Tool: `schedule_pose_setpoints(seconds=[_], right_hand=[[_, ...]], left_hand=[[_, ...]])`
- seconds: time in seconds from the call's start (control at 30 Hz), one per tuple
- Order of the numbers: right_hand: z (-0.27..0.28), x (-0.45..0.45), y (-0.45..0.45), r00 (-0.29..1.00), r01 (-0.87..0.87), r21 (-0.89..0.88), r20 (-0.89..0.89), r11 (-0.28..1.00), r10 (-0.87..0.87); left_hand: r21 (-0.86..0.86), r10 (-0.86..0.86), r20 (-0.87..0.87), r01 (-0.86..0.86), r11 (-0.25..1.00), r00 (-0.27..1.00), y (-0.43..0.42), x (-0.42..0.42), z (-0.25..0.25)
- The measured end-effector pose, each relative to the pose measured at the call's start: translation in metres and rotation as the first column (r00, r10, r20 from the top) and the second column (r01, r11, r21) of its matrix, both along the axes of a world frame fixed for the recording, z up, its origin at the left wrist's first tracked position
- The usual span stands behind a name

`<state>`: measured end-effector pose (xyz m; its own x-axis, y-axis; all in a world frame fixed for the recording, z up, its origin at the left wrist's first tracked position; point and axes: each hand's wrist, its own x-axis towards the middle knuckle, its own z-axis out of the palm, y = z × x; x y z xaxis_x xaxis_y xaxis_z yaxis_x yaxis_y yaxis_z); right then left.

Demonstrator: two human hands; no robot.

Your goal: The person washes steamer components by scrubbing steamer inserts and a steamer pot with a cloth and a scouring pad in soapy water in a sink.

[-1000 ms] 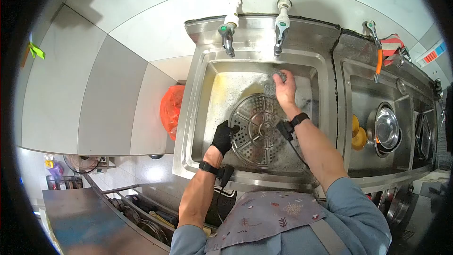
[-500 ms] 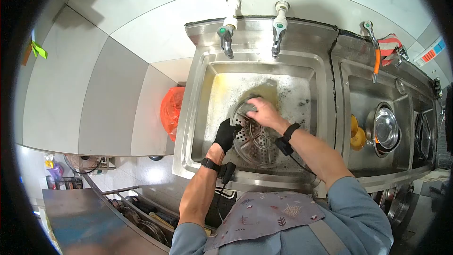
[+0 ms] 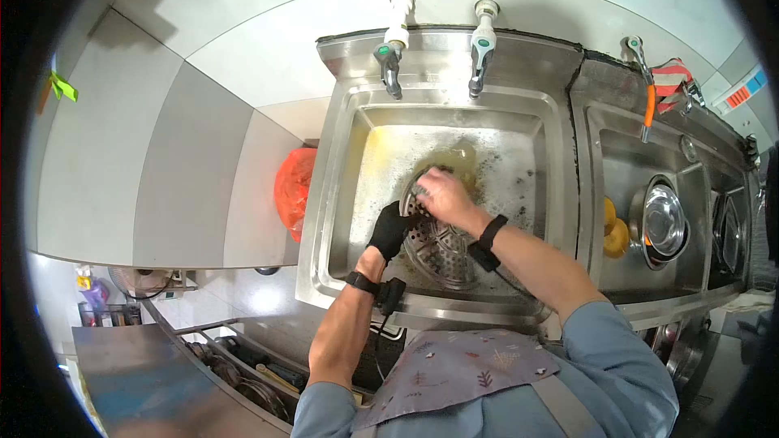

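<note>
A round perforated metal steamer plate point(image 3: 442, 259) leans in the wet steel sink point(image 3: 560, 195). My left hand point(image 3: 389, 229), in a black glove, is closed on the plate's left edge. Bare and slightly blurred, my right hand point(image 3: 445, 195) presses a small grey scouring pad point(image 3: 419, 189) against the plate's upper part. The fingers curl around the pad and hide most of it. Murky water point(image 3: 458, 158) and dark specks lie on the sink floor beyond the plate.
Two taps point(image 3: 479, 57) overhang the sink's back edge. In the right-hand basin are metal bowls point(image 3: 664, 219) and yellow round items point(image 3: 615, 239). A third tap has an orange hose point(image 3: 648, 109). A red plastic bag point(image 3: 294, 191) hangs left of the sink.
My right hand has shifted slightly left and down across the plate, with the pad in it. My left hand stays at the plate's left edge.
</note>
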<state>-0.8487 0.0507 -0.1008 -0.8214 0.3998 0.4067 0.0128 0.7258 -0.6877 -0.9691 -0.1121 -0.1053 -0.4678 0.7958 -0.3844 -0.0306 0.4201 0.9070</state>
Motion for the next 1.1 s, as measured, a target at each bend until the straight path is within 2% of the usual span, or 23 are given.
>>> schedule_pose_setpoints(seconds=[0.1,0.17,0.2,0.23,0.3,0.37,0.43,0.5,0.57,0.63,0.67,0.7,0.77,0.83,0.9,0.93,0.97,1.0,1.03,1.07,1.1], right_hand=[[-0.001,0.001,-0.006,0.999,-0.034,0.048,0.025,0.998,0.033],[-0.014,-0.001,0.014,0.998,0.043,-0.005,-0.039,0.999,-0.043],[-0.022,-0.003,0.025,0.99,0.138,0.054,-0.003,0.989,-0.138],[-0.021,-0.005,0.028,0.991,0.135,0.062,-0.007,0.989,-0.135],[-0.024,-0.007,0.023,0.989,0.135,-0.044,0.071,0.99,-0.132],[-0.008,-0.006,-0.001,0.999,0.016,-0.079,-0.031,0.997,-0.019],[0.007,0.002,-0.02,0.994,-0.111,-0.075,-0.005,0.991,0.111],[0.003,0.004,-0.025,0.994,-0.112,-0.037,-0.006,0.993,0.112],[-0.006,-0.001,-0.019,0.994,-0.113,0.009,-0.012,0.994,0.113],[-0.018,-0.005,-0.002,0.997,0.061,0.09,-0.052,0.994,-0.056],[-0.019,-0.005,0.009,0.991,0.115,0.058,0.064,0.992,-0.119],[-0.021,-0.004,0.018,0.991,0.116,0.059,0.065,0.992,-0.119],[-0.026,-0.006,0.029,0.951,0.265,0.107,0.135,0.958,-0.278],[-0.023,-0.004,0.017,0.963,0.21,0.103,0.148,0.972,-0.224],[-0.008,-0.006,-0.013,1.0,0.021,0.032,-0.005,0.999,-0.021],[0.002,-0.006,-0.027,0.999,-0.037,-0.004,-0.023,0.999,0.037],[0.0,-0.005,-0.027,0.999,-0.037,-0.006,-0.023,0.999,0.036],[-0.001,-0.004,-0.025,0.998,-0.023,0.023,-0.061,0.999,0.025],[-0.004,-0.001,-0.023,0.995,-0.011,0.051,-0.097,0.999,0.016],[-0.012,0.001,-0.012,1.0,-0.005,0.07,-0.021,0.998,0.006],[-0.019,0.0,0.003,1.0,-0.005,0.075,-0.021,0.997,0.007]], left_hand=[[0.029,0.013,0.062,-0.015,0.999,0.998,-0.002,0.001,-0.001],[0.013,-0.019,-0.096,0.02,1.0,0.995,-0.001,0.004,0.007],[0.012,-0.012,-0.046,0.012,1.0,0.999,0.001,0.006,0.01],[0.021,-0.008,-0.049,0.009,1.0,0.999,0.005,0.005,0.012],[-0.034,-0.058,-0.134,0.054,0.998,0.989,0.005,0.004,0.017],[-0.019,-0.043,-0.11,0.041,0.999,0.993,0.005,0.0,0.003],[-0.01,-0.032,-0.08,0.031,0.999,0.996,0.002,-0.001,-0.004],[0.032,-0.07,-0.237,0.08,0.996,0.969,0.0,-0.002,-0.005],[0.009,-0.071,-0.2,0.074,0.997,0.977,0.003,-0.005,-0.004],[-0.047,-0.064,-0.113,0.059,0.997,0.992,0.001,-0.002,-0.006],[-0.018,-0.025,-0.057,0.024,1.0,0.998,0.002,0.0,-0.002],[-0.018,-0.025,-0.056,0.024,1.0,0.998,0.002,0.002,0.002],[0.007,-0.058,-0.015,0.058,0.998,0.998,0.001,0.001,0.007],[-0.011,-0.047,-0.049,0.046,0.999,0.998,0.003,0.0,0.005],[-0.028,-0.037,-0.078,0.035,0.999,0.996,0.004,-0.002,-0.009],[0.006,-0.071,-0.148,0.072,0.997,0.987,0.002,-0.008,-0.019],[0.035,-0.102,-0.219,0.113,0.993,0.97,-0.001,-0.011,-0.025],[-0.006,-0.126,-0.286,0.13,0.992,0.95,-0.002,-0.012,-0.03],[-0.007,-0.126,-0.285,0.129,0.992,0.95,-0.004,-0.01,-0.025],[-0.04,-0.113,-0.208,0.107,0.993,0.972,-0.006,-0.006,-0.017],[-0.07,-0.096,-0.131,0.088,0.994,0.987,-0.005,-0.003,-0.009]])
